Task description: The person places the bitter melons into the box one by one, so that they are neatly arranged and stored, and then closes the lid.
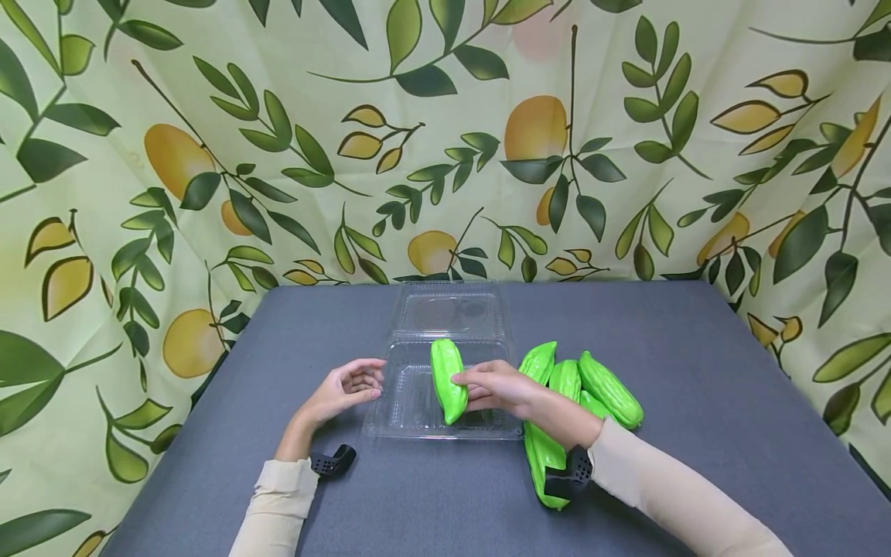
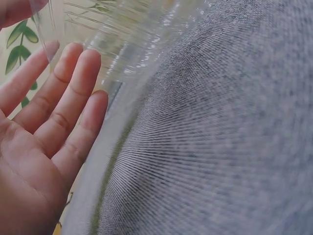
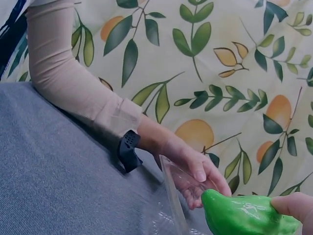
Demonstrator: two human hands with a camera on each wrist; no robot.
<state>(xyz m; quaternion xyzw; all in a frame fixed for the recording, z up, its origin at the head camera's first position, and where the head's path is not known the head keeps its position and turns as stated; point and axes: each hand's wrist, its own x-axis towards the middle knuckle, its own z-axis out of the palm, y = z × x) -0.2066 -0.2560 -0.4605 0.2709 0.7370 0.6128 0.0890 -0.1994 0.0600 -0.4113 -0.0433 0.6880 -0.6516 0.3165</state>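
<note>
Over a clear plastic clamshell box [image 1: 411, 422], my right hand [image 1: 497, 387] pinches a glossy, bright green bitter melon [image 1: 445, 375] between thumb and fingers. In the right wrist view the bitter melon [image 3: 244, 213] fills the lower right, with the thumb on it. The box lies with its lid [image 1: 448, 313] folded back away from me. My left hand [image 1: 348, 391] is beside the box's left edge, its fingers loosely bent and holding nothing. The left wrist view shows the left palm [image 2: 44, 127] and spread fingers near the clear plastic; whether they touch it I cannot tell.
Several more bitter melons [image 1: 611, 391] lie heaped right of the box, partly hidden under my right forearm. A grey cloth [image 1: 431, 495] covers the table. Behind and at the sides hangs a leaf-and-fruit patterned curtain [image 1: 445, 155]. Each wrist wears a black device [image 1: 334, 462].
</note>
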